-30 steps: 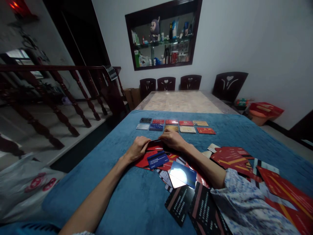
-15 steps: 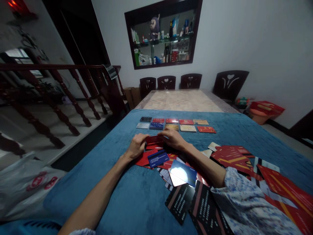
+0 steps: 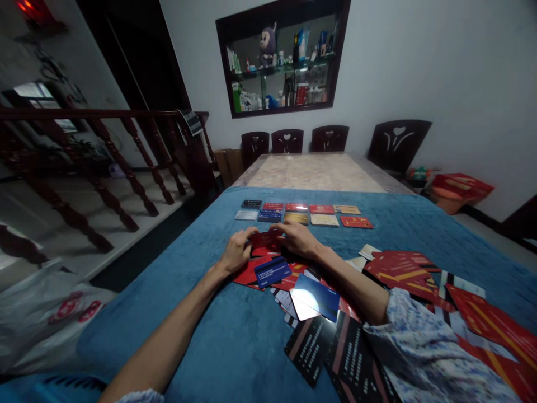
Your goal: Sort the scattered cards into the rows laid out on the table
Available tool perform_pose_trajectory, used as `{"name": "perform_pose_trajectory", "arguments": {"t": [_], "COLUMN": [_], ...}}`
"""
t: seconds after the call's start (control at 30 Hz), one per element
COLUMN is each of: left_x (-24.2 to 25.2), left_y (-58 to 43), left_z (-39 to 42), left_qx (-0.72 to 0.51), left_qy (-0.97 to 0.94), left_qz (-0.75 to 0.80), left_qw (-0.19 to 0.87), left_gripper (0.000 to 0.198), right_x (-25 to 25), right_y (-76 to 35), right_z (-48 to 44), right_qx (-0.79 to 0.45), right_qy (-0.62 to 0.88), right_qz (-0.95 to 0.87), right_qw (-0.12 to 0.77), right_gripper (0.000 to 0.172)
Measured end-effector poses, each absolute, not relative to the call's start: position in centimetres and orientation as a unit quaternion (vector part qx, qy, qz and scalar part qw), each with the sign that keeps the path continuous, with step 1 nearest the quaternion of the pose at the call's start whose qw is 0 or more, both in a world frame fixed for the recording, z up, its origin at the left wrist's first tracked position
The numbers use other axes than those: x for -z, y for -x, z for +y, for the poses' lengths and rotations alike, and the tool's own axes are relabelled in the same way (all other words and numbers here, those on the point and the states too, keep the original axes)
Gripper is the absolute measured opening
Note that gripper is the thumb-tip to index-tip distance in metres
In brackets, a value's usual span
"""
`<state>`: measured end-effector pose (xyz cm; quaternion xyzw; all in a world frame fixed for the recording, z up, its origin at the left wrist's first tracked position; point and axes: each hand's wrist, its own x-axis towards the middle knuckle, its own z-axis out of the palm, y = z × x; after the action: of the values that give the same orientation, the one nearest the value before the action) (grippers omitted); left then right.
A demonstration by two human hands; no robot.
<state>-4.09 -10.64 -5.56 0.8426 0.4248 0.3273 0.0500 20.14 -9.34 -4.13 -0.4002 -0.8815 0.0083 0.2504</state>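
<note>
A red card [image 3: 265, 239] is held up on edge between my two hands, tilted over the pile. The fingers of my left hand [image 3: 237, 250] are closed on its left end, and my right hand [image 3: 298, 239] pinches its right end. Right below lie loose red cards, a dark blue card [image 3: 272, 272] with white print, and a shiny blue card [image 3: 315, 298] reflecting light. Closer to me are black cards [image 3: 309, 348] with a brownish stripe. Beyond my hands, cards stand in two neat rows, among them a yellow card [image 3: 296, 218] partly hidden by my right hand.
A blue cloth [image 3: 201, 319] covers the near part of the table. More red cards [image 3: 405, 272] are spread at the right, near my sleeve. A white plastic bag [image 3: 50, 319] sits at the left. Dark chairs [image 3: 330, 138] stand at the far end.
The red card stays between both hands and has tilted slightly, its face now darker. The whole view has shifted a little; the laid-out cards have not moved.
</note>
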Motion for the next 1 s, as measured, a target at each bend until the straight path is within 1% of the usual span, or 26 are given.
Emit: {"name": "perform_pose_trajectory", "arguments": {"t": [0.17,0.3,0.47,0.7,1.0], "left_x": [5.59,5.51,5.48,5.64,5.69], "left_y": [3.97,3.85,3.76,3.8,3.82], "left_z": [-10.74,-10.83,-10.89,-10.65,-10.42], "left_qx": [-0.315,-0.305,-0.3,-0.324,-0.325], "left_qy": [-0.843,-0.843,-0.84,-0.835,-0.837], "left_qz": [0.432,0.439,0.448,0.444,0.44], "left_qw": [0.059,0.061,0.052,0.023,0.007], "left_gripper": [0.039,0.04,0.039,0.038,0.04], "right_x": [3.95,3.57,3.64,3.9,3.31], "right_y": [-20.23,-20.01,-19.75,-19.8,-19.93], "right_z": [-9.45,-9.57,-9.23,-8.81,-9.12], "right_qx": [0.003,0.003,0.008,0.018,-0.008], "right_qy": [0.399,0.4,0.404,0.386,0.374], "right_qz": [-0.892,-0.895,-0.89,-0.892,-0.898], "right_qw": [0.213,0.198,0.21,0.235,0.231], "right_gripper": [0.047,0.048,0.048,0.049,0.052]}}
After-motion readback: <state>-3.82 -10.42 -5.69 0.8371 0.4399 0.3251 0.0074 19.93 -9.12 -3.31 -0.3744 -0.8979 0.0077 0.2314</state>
